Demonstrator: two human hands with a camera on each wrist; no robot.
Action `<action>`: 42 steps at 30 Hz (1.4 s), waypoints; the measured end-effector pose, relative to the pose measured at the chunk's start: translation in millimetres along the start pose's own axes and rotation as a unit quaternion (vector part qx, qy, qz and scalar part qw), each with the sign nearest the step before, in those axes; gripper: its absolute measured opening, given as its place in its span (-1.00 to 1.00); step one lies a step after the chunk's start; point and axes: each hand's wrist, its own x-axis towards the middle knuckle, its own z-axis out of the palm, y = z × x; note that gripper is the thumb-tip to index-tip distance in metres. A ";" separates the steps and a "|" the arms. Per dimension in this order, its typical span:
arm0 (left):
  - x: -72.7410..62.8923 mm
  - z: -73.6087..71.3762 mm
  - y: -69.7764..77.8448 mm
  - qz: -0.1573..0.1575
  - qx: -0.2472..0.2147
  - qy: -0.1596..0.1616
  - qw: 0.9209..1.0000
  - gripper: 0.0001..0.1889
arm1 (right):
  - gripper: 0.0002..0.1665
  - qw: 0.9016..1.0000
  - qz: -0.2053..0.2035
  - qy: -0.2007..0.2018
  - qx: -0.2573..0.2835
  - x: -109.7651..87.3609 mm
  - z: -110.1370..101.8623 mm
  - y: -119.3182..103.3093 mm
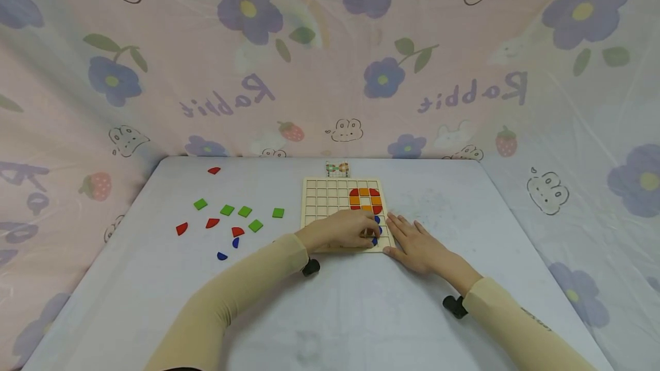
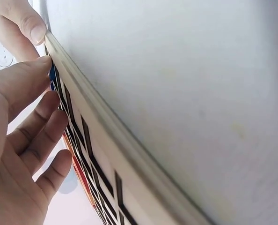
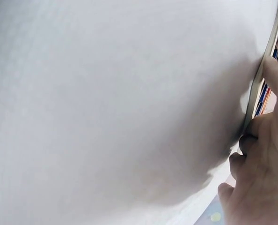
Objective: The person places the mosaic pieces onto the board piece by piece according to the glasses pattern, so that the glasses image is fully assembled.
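Note:
A pale wooden grid board (image 1: 321, 201) lies on the table, with red quarter-round and orange square tiles (image 1: 376, 201) set as a ring in its right part. My left hand (image 1: 346, 227) reaches over the lower right cells, thumb and forefinger pinching a blue half-round tile (image 1: 374, 241) at board level. More blue tiles (image 1: 377, 220) show just above those fingertips. My right hand (image 1: 420, 248) lies with spread fingers along the right edge, its thumb at the near right corner. In the left wrist view, the left thumb (image 2: 33, 68) is close over blue, partly hiding the tile.
Left of the board lie several loose green squares (image 1: 244, 211), red quarter-rounds (image 1: 212, 223) and two blue half-rounds (image 1: 222, 256). A small pattern card (image 1: 337, 169) stands behind the board's far edge. A printed cloth (image 1: 309, 73) hangs behind the white table (image 1: 335, 314).

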 end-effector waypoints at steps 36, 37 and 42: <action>-29.6 -26.3 -13.2 -0.024 -0.028 0.059 0.998 -0.68 | -0.07 1.000 0.009 -0.005 -0.006 2.2 1.0 -1.0; -35.0 -29.5 -15.9 -0.027 -0.033 0.065 0.997 -0.68 | -0.07 1.000 0.011 -0.007 -0.006 2.3 0.7 -1.4; -66.3 -42.3 -34.5 -0.048 -0.045 0.091 0.994 -0.67 | -0.05 1.000 0.013 -0.012 -0.001 2.0 -0.8 -4.2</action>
